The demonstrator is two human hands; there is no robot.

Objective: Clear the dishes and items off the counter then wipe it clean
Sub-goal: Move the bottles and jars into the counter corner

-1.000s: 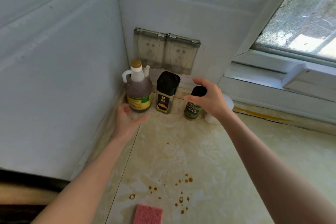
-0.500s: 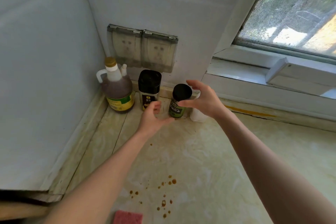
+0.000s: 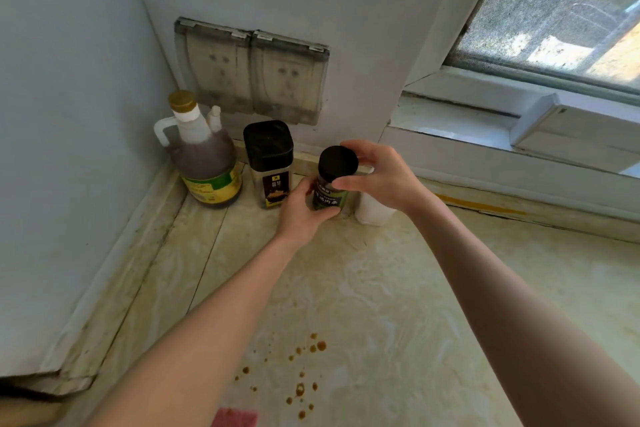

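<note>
Green-labelled round jar with black lid [image 3: 331,184] stands at the back of the pale marbled counter [image 3: 381,288], both hands on it. Left hand [image 3: 301,210] wraps the lower body; right hand [image 3: 377,177] pinches the lid, thumb and fingers closed round it. Beside it: square black-lidded spice jar [image 3: 269,163], then brown plastic jug with gold cap [image 3: 204,156] in the corner. White container [image 3: 372,213] mostly hidden behind the right wrist. Brown drips [image 3: 304,371] and pink sponge [image 3: 235,418] nearer. Step looks like clearing items; next move likely lifting the jar away, upright, before wiping.
</note>
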